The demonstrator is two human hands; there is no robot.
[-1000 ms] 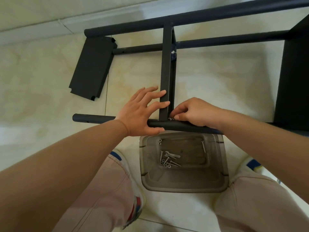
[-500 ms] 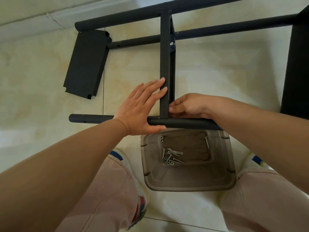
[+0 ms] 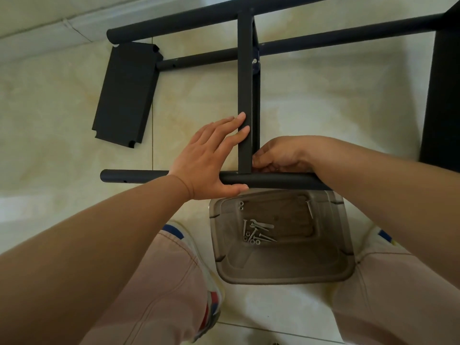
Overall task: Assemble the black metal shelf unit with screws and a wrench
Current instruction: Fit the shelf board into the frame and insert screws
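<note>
The black metal shelf frame lies on its side on the tiled floor. Its near round tube (image 3: 278, 181) runs left to right and meets an upright black shelf panel (image 3: 245, 95). My left hand (image 3: 211, 158) rests flat, fingers straight against the panel's left face and thumb under the near tube. My right hand (image 3: 278, 153) is curled at the joint on the panel's right side; what its fingertips pinch is hidden. Loose screws, nuts and a small flat wrench (image 3: 261, 224) lie in a translucent tray (image 3: 323, 270).
A loose black shelf panel (image 3: 124, 93) lies flat on the floor at the left. Two more frame tubes (image 3: 323, 43) run across the back, and a dark panel (image 3: 443, 95) stands at the right edge. My knees and shoes flank the tray.
My left hand's fingers slid up along the panel's left face. My right hand moved in closer to the joint behind the panel. The view shifted slightly.
</note>
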